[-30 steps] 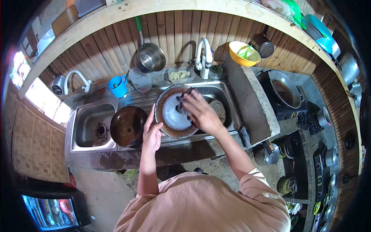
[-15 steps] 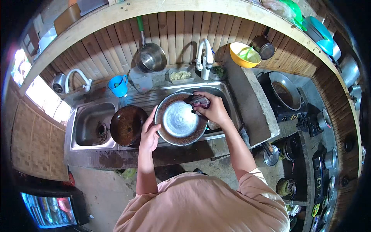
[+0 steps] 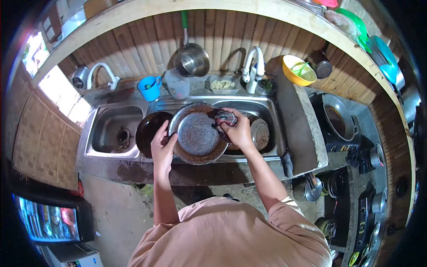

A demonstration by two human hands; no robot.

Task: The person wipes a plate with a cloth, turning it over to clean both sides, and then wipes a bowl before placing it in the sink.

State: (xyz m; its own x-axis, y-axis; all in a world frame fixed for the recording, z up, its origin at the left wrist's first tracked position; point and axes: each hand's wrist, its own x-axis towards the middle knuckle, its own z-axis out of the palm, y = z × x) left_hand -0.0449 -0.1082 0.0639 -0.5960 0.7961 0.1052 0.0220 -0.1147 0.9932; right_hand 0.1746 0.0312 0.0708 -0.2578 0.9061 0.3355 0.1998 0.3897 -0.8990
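A round metal pan (image 3: 199, 133) with a speckled brown rim and a grey middle is held tilted above the sink counter. My left hand (image 3: 163, 149) is closed on its left edge, thumb on the near side. In my right hand (image 3: 239, 133) is a crumpled dark scrubbing cloth (image 3: 227, 117), pressed at the pan's upper right rim; its exact kind is unclear. Behind the pan and left hand, a dark brown round vessel (image 3: 146, 133) is partly hidden. A metal pot (image 3: 259, 134) with a brownish surface lies in the right sink basin (image 3: 276, 120).
The left basin (image 3: 104, 131) has a drain fitting. A blue mug (image 3: 150, 89), a clear pitcher (image 3: 178, 84), a food tray (image 3: 222, 85) and a white faucet (image 3: 253, 71) stand behind. A concrete divider (image 3: 307, 124) separates the stove with a wok (image 3: 339, 116).
The pan has tilted and shifted left relative to the sink, uncovering more of the pot in the right basin. Its middle looks darker now. Both hands keep their hold; the camera view has shifted.
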